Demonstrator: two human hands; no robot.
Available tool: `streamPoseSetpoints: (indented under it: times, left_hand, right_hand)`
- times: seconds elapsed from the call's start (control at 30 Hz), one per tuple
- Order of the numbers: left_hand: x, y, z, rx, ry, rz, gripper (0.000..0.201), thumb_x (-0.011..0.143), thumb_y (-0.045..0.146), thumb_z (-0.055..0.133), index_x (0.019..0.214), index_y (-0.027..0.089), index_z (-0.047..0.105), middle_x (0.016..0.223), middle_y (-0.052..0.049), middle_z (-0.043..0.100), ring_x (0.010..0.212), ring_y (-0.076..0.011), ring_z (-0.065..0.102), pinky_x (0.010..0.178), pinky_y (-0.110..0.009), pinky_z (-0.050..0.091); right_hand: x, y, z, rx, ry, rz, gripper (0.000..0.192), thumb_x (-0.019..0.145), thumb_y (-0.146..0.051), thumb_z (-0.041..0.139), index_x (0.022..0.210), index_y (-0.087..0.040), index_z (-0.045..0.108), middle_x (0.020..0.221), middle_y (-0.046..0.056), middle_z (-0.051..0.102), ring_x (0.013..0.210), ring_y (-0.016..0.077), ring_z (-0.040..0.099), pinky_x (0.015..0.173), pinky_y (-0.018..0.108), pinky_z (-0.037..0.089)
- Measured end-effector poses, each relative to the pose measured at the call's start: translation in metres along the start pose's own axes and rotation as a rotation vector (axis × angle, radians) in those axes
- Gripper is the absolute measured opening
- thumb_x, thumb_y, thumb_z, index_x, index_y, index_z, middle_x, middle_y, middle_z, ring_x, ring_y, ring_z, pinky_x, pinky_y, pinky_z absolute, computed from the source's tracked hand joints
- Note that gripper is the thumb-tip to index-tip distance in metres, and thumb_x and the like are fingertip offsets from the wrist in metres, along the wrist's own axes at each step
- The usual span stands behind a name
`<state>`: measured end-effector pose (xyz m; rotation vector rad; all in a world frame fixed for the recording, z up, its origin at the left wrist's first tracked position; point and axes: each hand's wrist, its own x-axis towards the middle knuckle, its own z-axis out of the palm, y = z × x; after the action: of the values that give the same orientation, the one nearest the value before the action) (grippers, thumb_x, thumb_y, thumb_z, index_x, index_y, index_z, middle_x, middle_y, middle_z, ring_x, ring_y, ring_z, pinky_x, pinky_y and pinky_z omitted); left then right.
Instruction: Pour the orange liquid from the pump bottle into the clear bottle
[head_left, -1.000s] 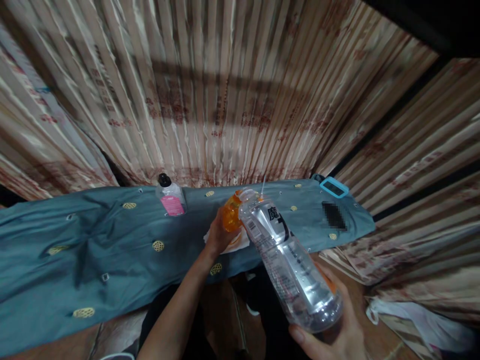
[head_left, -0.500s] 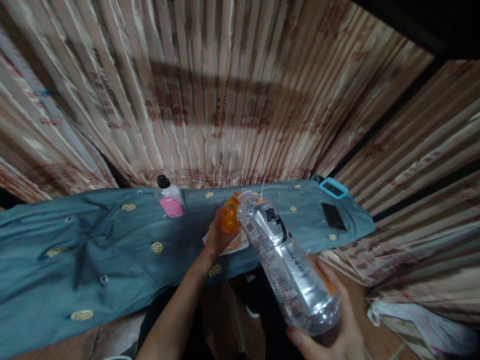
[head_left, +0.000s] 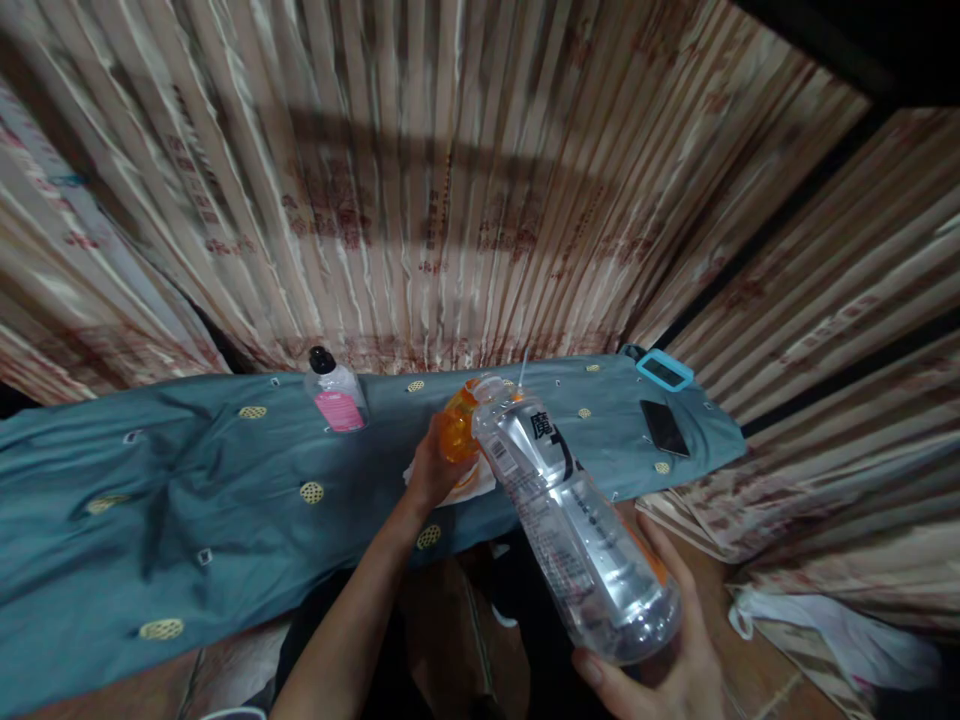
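A large clear plastic bottle (head_left: 581, 525) with a silver and orange label lies tilted in my right hand (head_left: 667, 650), which is wrapped round its base. Its uncapped neck points up and left, at the rim of an orange translucent container (head_left: 459, 425). My left hand (head_left: 433, 465) has its fingers closed round that container, partly hiding it. Whether liquid passes between the two I cannot make out. Beneath them a white cloth or tissue (head_left: 480, 485) lies on the bench, with something orange on it, mostly covered.
A teal patterned cloth (head_left: 247, 500) covers the long bench. On it stand a black-capped bottle with a pink label (head_left: 337, 400), a blue-framed digital clock (head_left: 665, 370) and a dark phone (head_left: 664, 428). Behind hangs a pleated curtain (head_left: 420, 200). A white bag (head_left: 840, 630) is at lower right.
The whole view has shifted slightly. Both hands keep their grip, and the bottle and orange container hold nearly the same pose against each other.
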<state>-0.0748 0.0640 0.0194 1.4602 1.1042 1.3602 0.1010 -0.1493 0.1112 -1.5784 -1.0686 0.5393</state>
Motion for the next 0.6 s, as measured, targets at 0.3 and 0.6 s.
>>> streamPoseSetpoints:
  times: [0.3,0.6]
  left_hand:
    - [0.0010,-0.0022,-0.0014,0.076,0.008,0.007,0.064,0.058,0.029,0.084,0.115,0.023,0.055,0.105,-0.003,0.072,0.093,-0.0248,0.072,0.084,-0.041,0.060]
    - [0.0003,-0.0009,0.0004,0.076,0.041,0.004,0.061,0.057,0.026,0.084,0.112,0.022,0.057,0.098,-0.002,0.072,0.086,-0.0230,0.072,0.079,-0.038,0.061]
  right_hand:
    - [-0.0005,-0.0004,-0.0003,-0.051,0.014,-0.036,0.110,0.060,-0.065,0.081,0.150,-0.018,0.039,0.153,0.017,0.047,0.123,0.0359,0.063,0.096,0.040,0.054]
    - [-0.0019,-0.0004,0.0007,0.009,0.001,0.012,0.117,0.058,-0.061,0.084,0.154,-0.017,0.033,0.154,0.019,0.046,0.128,0.0376,0.060,0.102,0.043,0.050]
